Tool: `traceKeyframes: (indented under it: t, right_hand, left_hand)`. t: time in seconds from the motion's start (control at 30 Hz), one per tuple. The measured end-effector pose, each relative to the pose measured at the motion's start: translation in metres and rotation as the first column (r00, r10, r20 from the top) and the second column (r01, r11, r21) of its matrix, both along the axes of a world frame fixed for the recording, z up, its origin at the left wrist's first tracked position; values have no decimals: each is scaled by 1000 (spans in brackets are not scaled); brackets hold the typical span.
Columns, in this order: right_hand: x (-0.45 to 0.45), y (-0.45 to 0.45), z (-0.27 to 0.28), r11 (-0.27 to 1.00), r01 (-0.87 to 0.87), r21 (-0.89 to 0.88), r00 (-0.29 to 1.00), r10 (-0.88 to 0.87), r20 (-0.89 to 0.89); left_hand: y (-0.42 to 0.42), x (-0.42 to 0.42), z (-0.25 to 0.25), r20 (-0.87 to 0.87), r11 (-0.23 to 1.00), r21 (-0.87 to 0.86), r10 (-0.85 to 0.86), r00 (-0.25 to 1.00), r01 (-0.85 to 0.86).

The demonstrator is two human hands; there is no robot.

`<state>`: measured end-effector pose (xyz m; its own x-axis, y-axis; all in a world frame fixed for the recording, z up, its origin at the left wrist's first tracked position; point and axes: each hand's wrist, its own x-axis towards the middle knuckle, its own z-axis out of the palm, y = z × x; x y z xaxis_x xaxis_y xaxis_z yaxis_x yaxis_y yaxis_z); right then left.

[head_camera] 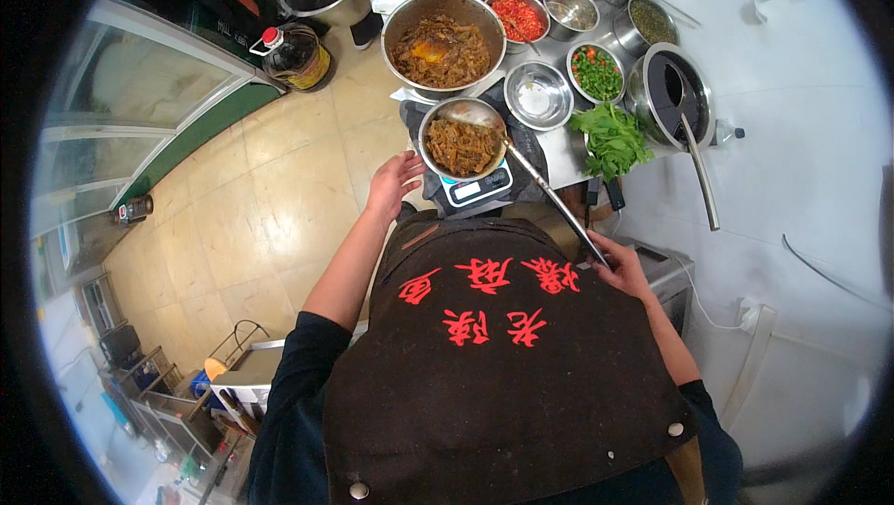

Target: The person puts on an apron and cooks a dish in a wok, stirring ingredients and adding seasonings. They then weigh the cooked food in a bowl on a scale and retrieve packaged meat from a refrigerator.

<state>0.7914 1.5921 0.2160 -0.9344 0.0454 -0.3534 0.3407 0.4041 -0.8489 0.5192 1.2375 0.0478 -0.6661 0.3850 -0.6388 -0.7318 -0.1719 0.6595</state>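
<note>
My right hand (619,264) grips the long handle of a metal ladle (548,191), whose head rests in a small steel bowl (426,129). Brown cooked food (457,147) partly fills this bowl, which sits on a digital kitchen scale (476,189) with a lit display. Beside the bowl's left rim, my left hand (398,184) holds nothing, its fingers apart. Behind the small bowl stands a large steel pot (391,51) of similar brown food with orange oil on top. An empty steel bowl (538,95) is right of the ladle's bowl.
Steel bowls hold chopped red chilli (517,15), cut green vegetables (596,73) and dried green spice (653,20). Leafy greens (611,138) lie at the table's right edge, near a pot of dark liquid (646,86) with a ladle. An oil jug (297,58) stands on the floor. Another person's hand is at the top.
</note>
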Motion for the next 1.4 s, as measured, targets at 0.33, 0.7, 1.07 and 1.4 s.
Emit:
traceKeyframes:
  t: [0.33,0.7,1.07,1.4]
  right_hand:
    - [-61,-10,18,878,227,-422,968,-156,197]
    - [-192,-52,0,981,153,-120,987,-146,67]
    - [-232,-92,19,897,163,-411,963,-53,266]
    - [-204,-63,11,514,394,-762,919,-210,334]
  left_hand:
    - [8,-22,18,-173,996,28,92,981,-88]
    - [34,-74,40,-286,975,197,157,945,-102]
    - [51,-84,53,-243,957,266,182,953,-115]
    - [46,-81,44,-218,962,224,205,954,-155]
